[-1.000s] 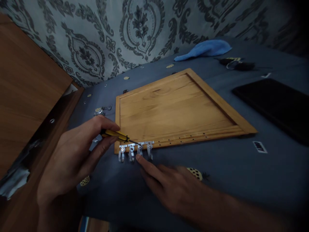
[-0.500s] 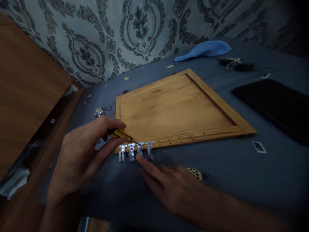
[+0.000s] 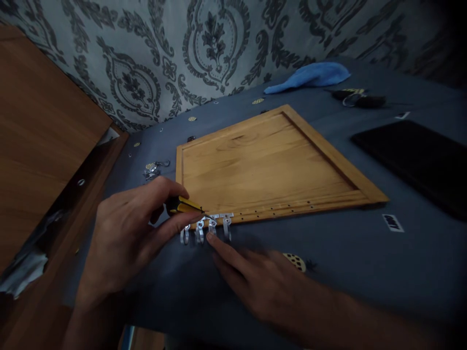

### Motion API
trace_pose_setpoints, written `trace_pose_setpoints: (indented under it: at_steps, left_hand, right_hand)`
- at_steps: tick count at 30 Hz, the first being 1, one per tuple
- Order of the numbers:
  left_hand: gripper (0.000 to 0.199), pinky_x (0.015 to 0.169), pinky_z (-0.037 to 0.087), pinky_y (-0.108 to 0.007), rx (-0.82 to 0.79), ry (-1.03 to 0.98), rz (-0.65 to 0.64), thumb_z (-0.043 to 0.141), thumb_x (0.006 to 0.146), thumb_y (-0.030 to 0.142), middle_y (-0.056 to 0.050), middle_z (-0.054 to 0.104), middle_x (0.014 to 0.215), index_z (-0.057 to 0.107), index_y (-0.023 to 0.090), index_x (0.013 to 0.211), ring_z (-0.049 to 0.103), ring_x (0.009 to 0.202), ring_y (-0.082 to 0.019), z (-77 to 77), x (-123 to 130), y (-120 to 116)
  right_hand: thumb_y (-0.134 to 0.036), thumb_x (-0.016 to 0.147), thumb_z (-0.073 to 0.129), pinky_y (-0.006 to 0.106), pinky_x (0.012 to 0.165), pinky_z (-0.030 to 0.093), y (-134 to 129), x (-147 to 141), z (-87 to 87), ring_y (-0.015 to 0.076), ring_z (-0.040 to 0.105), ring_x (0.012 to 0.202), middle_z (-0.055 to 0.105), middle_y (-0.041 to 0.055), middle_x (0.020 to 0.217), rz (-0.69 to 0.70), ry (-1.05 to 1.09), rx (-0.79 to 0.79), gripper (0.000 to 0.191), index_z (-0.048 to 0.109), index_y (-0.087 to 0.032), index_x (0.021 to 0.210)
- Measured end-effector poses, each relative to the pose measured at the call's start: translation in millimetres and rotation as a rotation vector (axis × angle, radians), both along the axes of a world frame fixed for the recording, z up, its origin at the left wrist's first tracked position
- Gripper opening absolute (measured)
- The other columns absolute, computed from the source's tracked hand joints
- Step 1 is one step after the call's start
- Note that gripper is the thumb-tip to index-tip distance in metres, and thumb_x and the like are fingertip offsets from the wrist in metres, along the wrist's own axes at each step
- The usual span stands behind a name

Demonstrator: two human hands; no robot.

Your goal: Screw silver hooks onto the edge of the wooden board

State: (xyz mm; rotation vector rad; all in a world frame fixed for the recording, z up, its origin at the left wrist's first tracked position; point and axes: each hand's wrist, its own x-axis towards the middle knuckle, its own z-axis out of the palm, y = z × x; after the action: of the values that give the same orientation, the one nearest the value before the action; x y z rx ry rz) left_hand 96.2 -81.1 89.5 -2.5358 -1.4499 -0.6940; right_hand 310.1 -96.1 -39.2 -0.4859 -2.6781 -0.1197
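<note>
A wooden panel point(image 3: 251, 160) with a raised frame lies flat on the dark cloth. Along its near edge sits a row of several silver metal hooks point(image 3: 227, 224). My left hand point(image 3: 127, 233) is closed around a yellow-and-black screwdriver point(image 3: 186, 206), thumb and forefinger on the handle. The screwdriver's tip reaches the top of the third hook from the left point(image 3: 212, 226). At that hook's lower end, my right hand point(image 3: 255, 279) has its index fingertip against the metal, steadying it. The rest of its fingers are partly hidden.
Loose metal hooks point(image 3: 155, 170) lie left of the panel. A blue cloth point(image 3: 314, 75), a dark item with a ring point(image 3: 359, 98) and a black flat slab point(image 3: 416, 160) are to the right. Wooden furniture point(image 3: 40, 136) stands at the left, against a patterned wall point(image 3: 215, 43).
My left hand has shifted slightly, and the screwdriver handle now lies a little flatter, with the thumb covering more of the leftmost hook. My right hand stays at the same hook.
</note>
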Motion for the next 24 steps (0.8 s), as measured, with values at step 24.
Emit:
trace_pose_setpoints:
  at_steps: [24]
  left_hand:
    - [0.01,0.077,0.059,-0.026,-0.156,-0.074,-0.075,0.062,0.101,0.026,0.002,0.075,0.096,0.068,0.027,0.108,0.073,0.084,-0.017,4.2,-2.3,2.2]
  right_hand:
    - [0.0,0.092,0.043,0.035,0.047,0.049,0.1,0.0,-3.4,0.02,0.066,0.069,0.061,0.0279,0.145,0.012,0.013,-0.055,0.037,0.07,-0.006,0.118]
